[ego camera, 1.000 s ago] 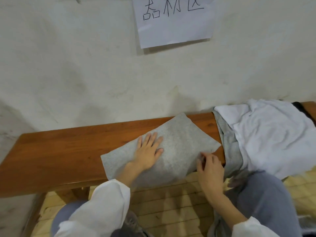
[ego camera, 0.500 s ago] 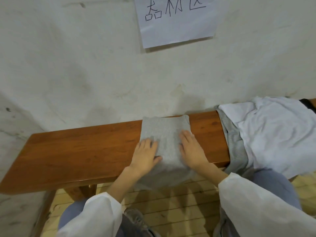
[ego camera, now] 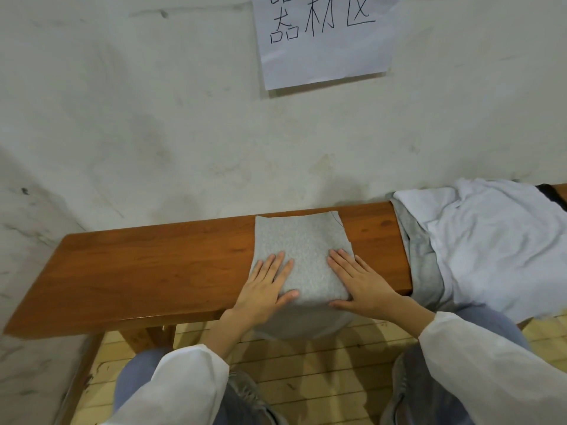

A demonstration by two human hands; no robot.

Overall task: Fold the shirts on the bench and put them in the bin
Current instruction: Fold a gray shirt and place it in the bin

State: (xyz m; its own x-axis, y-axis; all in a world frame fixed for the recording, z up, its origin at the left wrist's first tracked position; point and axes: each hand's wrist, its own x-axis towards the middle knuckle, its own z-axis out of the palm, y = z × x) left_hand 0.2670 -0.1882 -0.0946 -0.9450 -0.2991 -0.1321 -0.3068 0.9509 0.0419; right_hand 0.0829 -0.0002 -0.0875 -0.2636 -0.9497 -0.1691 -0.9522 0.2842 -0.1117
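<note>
The straight fingers (ego camera: 277,263) of the left hand (ego camera: 266,286) lie flat on the left edge of the folded grey shirt (ego camera: 303,243), spread a little and gripping nothing. The right hand (ego camera: 363,285) mirrors it on the right edge, fingers (ego camera: 342,260) straight, thumb along the front of the cloth. Both press down; neither pinches.

Between the two hands the shirt forms a narrow strip whose long axis runs from the wall side of the bench (ego camera: 153,265) straight toward the person. Its far end lies flat on the wood. Its near end passes under the palms and hangs over the front edge, below the wrists.

The loose part thus lies behind the fingers, toward the body, and both hands sit equally near it. I judge that the next fold must bring that hanging end up and away across the strip, so each hand has to slide back to reach it.

To the right, well apart from the right hand, the pile (ego camera: 491,240) of unfolded shirts waits on the bench. The bin is not in view.
</note>
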